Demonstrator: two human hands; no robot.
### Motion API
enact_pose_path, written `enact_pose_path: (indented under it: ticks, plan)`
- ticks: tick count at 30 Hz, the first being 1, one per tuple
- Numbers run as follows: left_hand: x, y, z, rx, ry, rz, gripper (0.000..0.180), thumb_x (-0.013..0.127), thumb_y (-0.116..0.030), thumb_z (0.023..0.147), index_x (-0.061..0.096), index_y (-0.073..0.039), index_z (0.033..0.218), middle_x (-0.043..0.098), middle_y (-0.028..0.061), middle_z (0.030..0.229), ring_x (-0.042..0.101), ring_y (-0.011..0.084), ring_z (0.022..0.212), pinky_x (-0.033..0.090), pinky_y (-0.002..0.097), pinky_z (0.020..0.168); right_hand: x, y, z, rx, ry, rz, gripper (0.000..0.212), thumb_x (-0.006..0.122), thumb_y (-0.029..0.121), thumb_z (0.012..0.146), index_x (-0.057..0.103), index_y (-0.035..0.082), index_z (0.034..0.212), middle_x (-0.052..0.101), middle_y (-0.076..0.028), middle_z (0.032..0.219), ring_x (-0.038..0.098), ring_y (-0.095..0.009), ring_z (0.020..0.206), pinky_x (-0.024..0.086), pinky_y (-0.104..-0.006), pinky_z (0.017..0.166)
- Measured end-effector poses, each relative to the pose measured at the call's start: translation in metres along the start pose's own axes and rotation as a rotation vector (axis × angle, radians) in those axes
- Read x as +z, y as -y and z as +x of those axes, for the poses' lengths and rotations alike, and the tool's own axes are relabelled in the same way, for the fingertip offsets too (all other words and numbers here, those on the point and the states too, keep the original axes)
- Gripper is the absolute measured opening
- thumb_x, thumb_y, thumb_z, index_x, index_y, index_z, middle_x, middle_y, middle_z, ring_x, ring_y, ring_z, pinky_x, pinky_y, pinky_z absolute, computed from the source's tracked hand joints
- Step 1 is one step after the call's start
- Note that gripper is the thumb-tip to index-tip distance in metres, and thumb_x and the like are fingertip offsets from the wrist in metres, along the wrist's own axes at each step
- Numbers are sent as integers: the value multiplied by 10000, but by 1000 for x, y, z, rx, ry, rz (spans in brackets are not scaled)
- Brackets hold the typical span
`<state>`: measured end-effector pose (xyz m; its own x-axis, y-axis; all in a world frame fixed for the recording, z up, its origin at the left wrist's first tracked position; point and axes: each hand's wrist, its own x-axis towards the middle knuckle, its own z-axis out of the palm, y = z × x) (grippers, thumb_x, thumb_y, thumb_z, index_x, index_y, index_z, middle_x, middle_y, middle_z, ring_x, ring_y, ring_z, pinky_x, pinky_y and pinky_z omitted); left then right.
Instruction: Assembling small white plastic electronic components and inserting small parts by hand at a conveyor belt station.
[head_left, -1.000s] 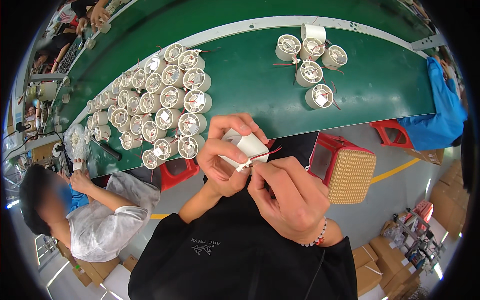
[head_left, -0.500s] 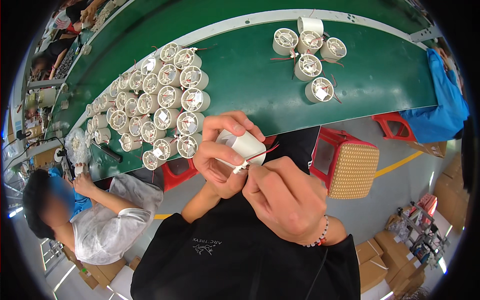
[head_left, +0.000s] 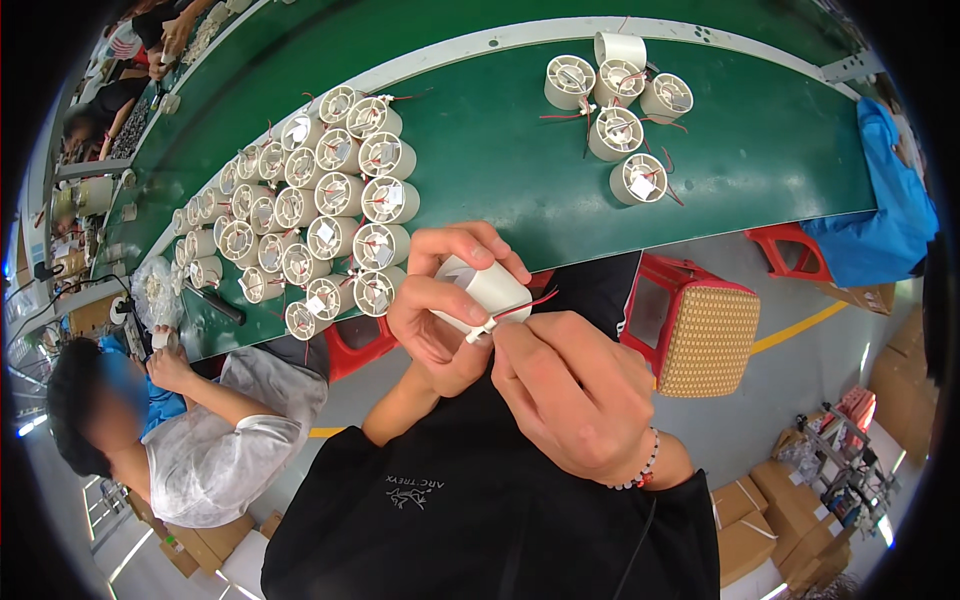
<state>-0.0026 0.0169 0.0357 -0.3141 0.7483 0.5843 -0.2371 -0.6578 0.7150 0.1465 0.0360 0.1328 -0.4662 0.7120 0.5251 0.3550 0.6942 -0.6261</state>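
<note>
where the left hand (head_left: 428, 322) grips, the cylinder (head_left: 499, 290) is hidden.

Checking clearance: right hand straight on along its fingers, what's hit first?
Probably the small white connector at the left hand; depth is unclear, so the right hand may be touching it.

A yellow line (head_left: 800, 328) crosses grey floor (head_left: 745, 425) near a red stool (head_left: 708, 340)
</note>
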Motion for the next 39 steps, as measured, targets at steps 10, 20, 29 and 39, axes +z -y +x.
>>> enact_pose_path:
  ticks: [10, 20, 29, 39]
  plan:
    - [1, -11, -2, -210, -45, 26, 293, 692, 25, 912, 608, -43, 1184, 505, 203, 1375, 611, 313, 1202, 603, 431, 947, 7, -17, 7, 34, -100, 150, 228, 848, -123, 783, 788, -22, 979, 736, -96, 913, 737, -239, 754, 600, -324, 653]
    - [0, -44, 13, -480, -17, 277, 413, 639, 71, 866, 596, -45, 1259, 467, 167, 1408, 529, 231, 1250, 464, 366, 1048, 9, -31, 14, -7, -35, 119, 213, 870, -85, 804, 801, -20, 994, 766, -107, 873, 729, -236, 739, 584, -333, 638]
    - [-10, -55, 19, -440, 73, 453, 448, 657, 49, 847, 592, -44, 1280, 450, 173, 1420, 545, 239, 1229, 466, 362, 1036, 0, -23, 35, -95, 213, 34, 264, 885, -58, 789, 801, -5, 1034, 718, -94, 813, 702, -253, 701, 567, -335, 624]
    - [-4, -44, 21, -377, 77, 810, 473, 675, 89, 826, 596, -50, 1271, 502, 184, 1343, 546, 361, 1254, 470, 419, 1062, 13, -37, 41, -263, 245, -56, 250, 801, -61, 800, 774, 24, 1034, 725, -73, 926, 728, -254, 784, 576, -386, 627]
